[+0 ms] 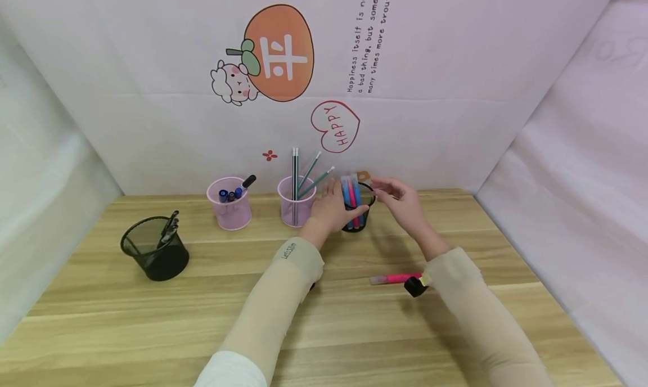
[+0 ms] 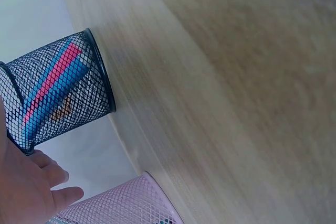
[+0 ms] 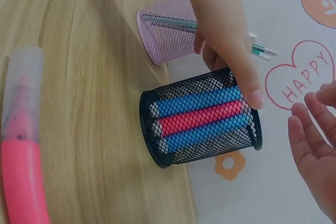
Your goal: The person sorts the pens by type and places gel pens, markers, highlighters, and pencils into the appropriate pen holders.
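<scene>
In the head view, a black mesh pen holder (image 1: pixel 356 221) stands upright at the back, with blue and pink markers (image 1: pixel 351 193) inside. My left hand (image 1: pixel 331 207) grips its left side near the rim, the thumb crossing the front. On the other side is my right hand (image 1: pixel 402 204), fingertips right at the rim in the head view. The right wrist view shows those right fingers (image 3: pixel 310 129) loosely bent and apart from the holder. A pink marker (image 1: pixel 397 278) with a clear cap lies on the table by my right sleeve.
Left of my hands stand a pink mesh cup (image 1: pixel 291 214) with pencils and another pink mesh cup (image 1: pixel 233 217) with pens. A second black mesh holder (image 1: pixel 164 263), holding several black pens, is further left. White printed cloth (image 1: pixel 420 134) rises behind the wooden table (image 1: pixel 217 305).
</scene>
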`<state>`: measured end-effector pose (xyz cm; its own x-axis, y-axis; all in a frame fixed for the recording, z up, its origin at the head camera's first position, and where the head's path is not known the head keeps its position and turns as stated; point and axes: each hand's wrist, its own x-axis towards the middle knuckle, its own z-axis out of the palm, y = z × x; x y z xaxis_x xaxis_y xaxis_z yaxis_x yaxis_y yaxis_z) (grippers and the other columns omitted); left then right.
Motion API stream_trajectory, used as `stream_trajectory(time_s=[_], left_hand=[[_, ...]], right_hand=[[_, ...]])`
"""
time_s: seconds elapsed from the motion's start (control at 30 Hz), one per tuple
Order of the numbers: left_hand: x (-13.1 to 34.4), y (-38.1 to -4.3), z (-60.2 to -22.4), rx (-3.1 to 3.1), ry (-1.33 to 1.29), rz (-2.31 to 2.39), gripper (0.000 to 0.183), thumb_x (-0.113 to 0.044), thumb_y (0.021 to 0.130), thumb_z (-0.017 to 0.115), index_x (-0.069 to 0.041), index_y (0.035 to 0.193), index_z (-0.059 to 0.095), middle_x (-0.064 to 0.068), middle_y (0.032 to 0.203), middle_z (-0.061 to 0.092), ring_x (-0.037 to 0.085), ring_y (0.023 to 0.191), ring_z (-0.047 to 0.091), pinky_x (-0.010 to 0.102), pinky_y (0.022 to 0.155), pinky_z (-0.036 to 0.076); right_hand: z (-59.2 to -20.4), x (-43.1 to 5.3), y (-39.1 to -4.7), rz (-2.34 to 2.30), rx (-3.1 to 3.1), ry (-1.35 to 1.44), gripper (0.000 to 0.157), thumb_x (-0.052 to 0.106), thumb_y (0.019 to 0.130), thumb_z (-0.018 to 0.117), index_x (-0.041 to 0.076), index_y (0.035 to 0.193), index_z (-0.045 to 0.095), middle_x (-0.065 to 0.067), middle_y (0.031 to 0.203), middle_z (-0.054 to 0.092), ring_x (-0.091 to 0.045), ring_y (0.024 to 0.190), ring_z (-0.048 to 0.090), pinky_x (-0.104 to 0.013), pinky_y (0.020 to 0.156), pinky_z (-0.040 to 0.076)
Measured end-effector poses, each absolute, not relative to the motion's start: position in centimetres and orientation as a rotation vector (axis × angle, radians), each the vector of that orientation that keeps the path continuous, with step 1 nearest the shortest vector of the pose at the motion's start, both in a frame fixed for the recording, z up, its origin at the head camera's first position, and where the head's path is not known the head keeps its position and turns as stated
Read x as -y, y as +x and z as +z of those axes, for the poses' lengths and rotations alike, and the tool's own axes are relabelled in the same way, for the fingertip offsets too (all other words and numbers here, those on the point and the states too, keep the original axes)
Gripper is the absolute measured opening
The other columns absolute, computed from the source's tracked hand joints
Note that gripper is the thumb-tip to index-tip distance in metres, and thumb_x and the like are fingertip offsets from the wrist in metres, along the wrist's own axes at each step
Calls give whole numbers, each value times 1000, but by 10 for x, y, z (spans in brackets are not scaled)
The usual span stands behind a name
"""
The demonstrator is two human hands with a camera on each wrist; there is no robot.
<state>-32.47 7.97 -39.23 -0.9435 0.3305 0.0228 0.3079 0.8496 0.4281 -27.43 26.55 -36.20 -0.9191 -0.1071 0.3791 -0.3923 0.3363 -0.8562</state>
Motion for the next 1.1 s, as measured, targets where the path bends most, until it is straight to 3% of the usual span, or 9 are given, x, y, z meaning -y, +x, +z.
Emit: stream_trajectory(time_s=[0.23, 0.6, 1.1], left_hand=[[-80, -325, -393, -2972, 512, 694, 112, -79, 93, 45, -1, 164, 9, 17, 170, 9, 31, 156, 12, 49, 122, 24], [-80, -325, -393, -2967, 507, 718, 111, -78, 93, 47, -2, 164, 10, 17, 170, 9, 31, 156, 12, 50, 122, 23], [-79, -322, -392, -2974, 517, 687, 110, -78, 93, 45, -2, 164, 9, 17, 171, 9, 30, 156, 11, 50, 122, 24]], right_hand=[[-361, -270, -262, 1595, 2378, 542, 30, 5, 105, 57, -7, 131, 64, -28, 129, 64, -28, 115, 66, -20, 92, 52], [-367, -279, -238, 1459, 2377, 769, 24, -5, 101, 59, -8, 123, 68, -25, 118, 69, -4, 103, 65, -19, 88, 53], [-364, -307, -214, 1121, 2568, 992, 25, -8, 95, 66, 2, 117, 74, -8, 109, 76, -12, 95, 69, -29, 80, 59]])
